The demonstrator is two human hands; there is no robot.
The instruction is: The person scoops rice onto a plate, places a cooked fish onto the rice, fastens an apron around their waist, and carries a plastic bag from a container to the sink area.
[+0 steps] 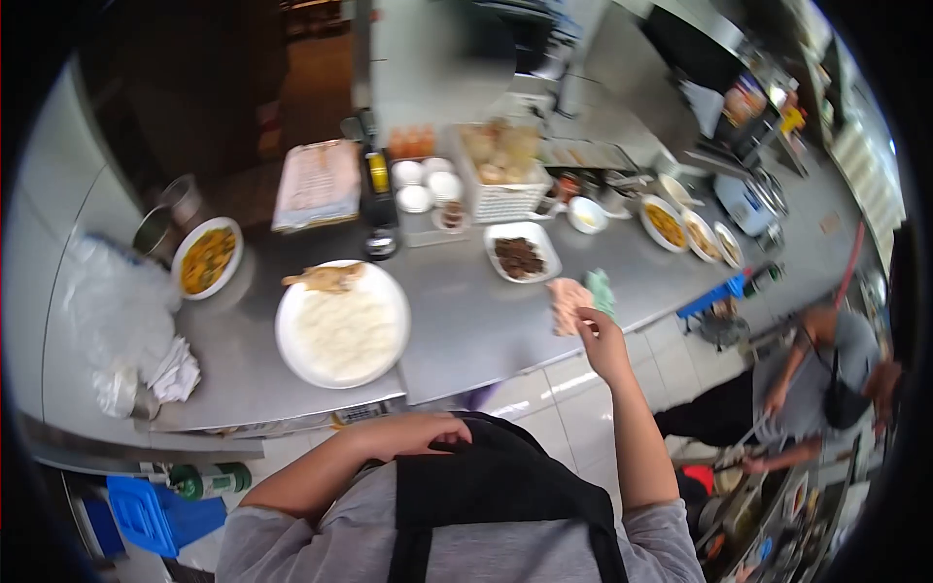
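Note:
My right hand point(603, 342) reaches to the counter's front edge, its thumb and fingers pinched at the corner of a pink cloth point(566, 306). Just beyond lies a green cloth point(601, 290). Close to my black apron point(466, 486), my left hand point(428, 434) is held with its fingers curled in; anything inside them is hidden. A large white plate point(287, 335) of white rice topped with a browned piece of food point(326, 279) stands on the counter ahead of the left hand. A square white dish point(546, 255) of dark chopped food sits behind the cloths.
On the steel counter point(447, 330), an oval dish point(179, 272) of yellow food and a plastic bag point(112, 311) are left. A white basket point(505, 199) stands behind, with several filled bowls point(665, 223) right. Another person point(826, 360) works at far right.

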